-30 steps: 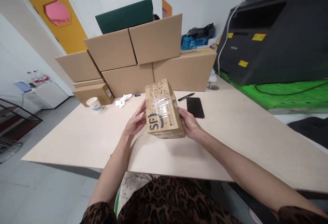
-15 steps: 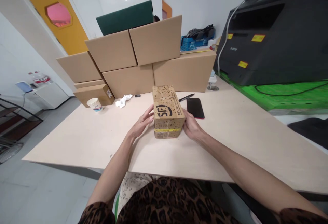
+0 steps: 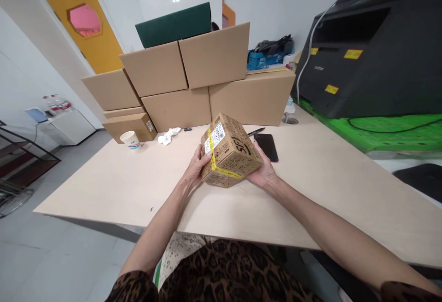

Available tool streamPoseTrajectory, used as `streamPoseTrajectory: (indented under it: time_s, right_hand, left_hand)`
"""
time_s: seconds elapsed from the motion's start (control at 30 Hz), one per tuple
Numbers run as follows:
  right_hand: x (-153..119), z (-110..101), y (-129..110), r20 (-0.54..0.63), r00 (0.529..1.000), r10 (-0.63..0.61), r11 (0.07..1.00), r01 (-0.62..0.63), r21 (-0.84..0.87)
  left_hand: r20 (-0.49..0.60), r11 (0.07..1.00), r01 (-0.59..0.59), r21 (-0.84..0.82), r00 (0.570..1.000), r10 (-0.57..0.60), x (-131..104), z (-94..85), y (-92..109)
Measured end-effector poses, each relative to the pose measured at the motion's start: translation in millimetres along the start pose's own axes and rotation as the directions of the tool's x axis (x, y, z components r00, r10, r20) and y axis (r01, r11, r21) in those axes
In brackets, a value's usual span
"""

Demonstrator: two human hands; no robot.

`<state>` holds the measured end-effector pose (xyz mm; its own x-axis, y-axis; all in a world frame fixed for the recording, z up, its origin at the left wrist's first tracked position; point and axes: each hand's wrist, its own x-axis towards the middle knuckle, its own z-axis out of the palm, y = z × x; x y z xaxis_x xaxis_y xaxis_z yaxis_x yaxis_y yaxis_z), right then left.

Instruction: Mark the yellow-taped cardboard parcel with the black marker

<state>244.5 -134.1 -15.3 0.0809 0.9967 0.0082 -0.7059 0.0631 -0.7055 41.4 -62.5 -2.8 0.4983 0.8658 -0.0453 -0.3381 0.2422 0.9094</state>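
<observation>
Left hand (image 3: 197, 166) grips the parcel (image 3: 238, 152) by its left side, thumb on the edge by the label (image 3: 214, 137) and yellow tape (image 3: 226, 173). Right hand (image 3: 264, 169) holds the lower right side, fingers mostly hidden. Parcel's tilted, over the middle of the table (image 3: 138, 180); can't tell if its low corner touches. Two-sided hold probably because it's too bulky for one hand, and it lets the angle be controlled.

Around it: paper cup (image 3: 130, 140) far left, crumpled tissue (image 3: 168, 136) next, both clear of the hands. Stacked cartons (image 3: 176, 111) wall off the back, so little room that way. Pen (image 3: 256, 131) and black tablet (image 3: 267, 148) sit just beyond the right hand, likely the nearest snag. Big printer (image 3: 345, 74) far right, well apart.
</observation>
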Motion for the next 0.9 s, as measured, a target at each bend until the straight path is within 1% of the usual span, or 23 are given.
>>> streamPoseTrajectory:
  time_s: [0.03, 0.07, 0.2, 0.23, 0.3, 0.43, 0.5, 0.57, 0.6, 0.63, 0.7, 0.77, 0.8, 0.9]
  right_hand:
    - [0, 0, 0, 0.014, 1.000, 0.000, 1.000, 0.000, 0.000]
    - [0, 0, -1, 0.024, 1.000, -0.004, 1.000, 0.004, 0.004]
    - [0, 6, -4, 0.033, 0.999, -0.041, 0.999, 0.040, 0.034]
    - [-1, 8, -4, 0.031, 0.999, -0.045, 0.998, 0.044, 0.034]
    - [-2, 12, -5, 0.020, 0.999, -0.050, 0.999, 0.050, 0.019]
    - [-1, 14, -5, -0.015, 0.997, -0.075, 0.997, 0.075, -0.026]
    - [1, 12, -6, -0.030, 0.997, -0.076, 0.997, 0.075, -0.034]
    - [5, 8, -8, -0.051, 0.996, -0.076, 0.996, 0.074, -0.044]
    - [7, 5, -9, -0.060, 0.995, -0.084, 0.995, 0.080, -0.054]
    - [8, 3, -10, -0.068, 0.993, -0.096, 0.994, 0.091, -0.067]
    - [10, -2, -11, -0.076, 0.991, -0.110, 0.989, 0.102, -0.103]
    - [10, -4, -13, -0.074, 0.992, -0.099, 0.985, 0.087, -0.151]
    - [9, -5, -13, -0.066, 0.993, -0.093, 0.980, 0.079, -0.183]
    - [6, -2, -14, 0.019, 0.993, -0.115, 0.949, 0.115, -0.295]
  left_hand:
    - [0.024, 0.999, 0.022, -0.029, 0.999, -0.021, 0, 0.6, 1]
    - [0.022, 0.998, 0.031, -0.060, 0.999, -0.030, -1, 0.9, 1]
    - [-0.073, 0.986, 0.022, -0.165, 0.997, -0.035, 0, 2.1, 3]
    - [-0.068, 0.983, 0.038, -0.182, 0.996, -0.051, 1, 2.6, 3]
    - [-0.019, 0.974, 0.074, -0.216, 0.997, -0.080, 0, 3.3, 2]
    - [0.047, 0.959, 0.075, -0.275, 0.997, -0.065, -2, 2.3, 0]
    - [0.046, 0.960, 0.090, -0.265, 0.996, -0.081, -2, 1.7, -1]
    - [0.013, 0.965, 0.090, -0.248, 0.996, -0.089, -1, 1.9, 0]
    - [-0.014, 0.969, 0.066, -0.237, 0.997, -0.072, -1, 2.2, 0]
    - [-0.043, 0.976, 0.020, -0.219, 0.999, -0.030, 0, 2.2, 1]
    - [-0.097, 0.982, -0.123, -0.145, 0.989, 0.109, 0, 1.1, 4]
    - [-0.130, 0.962, -0.272, -0.037, 0.955, 0.265, 1, -2.9, 6]
    - [-0.133, 0.945, -0.327, 0.022, 0.936, 0.327, 2, -5.9, 6]
    - [-0.088, 0.890, -0.417, 0.183, 0.895, 0.438, 5, -16.7, 6]
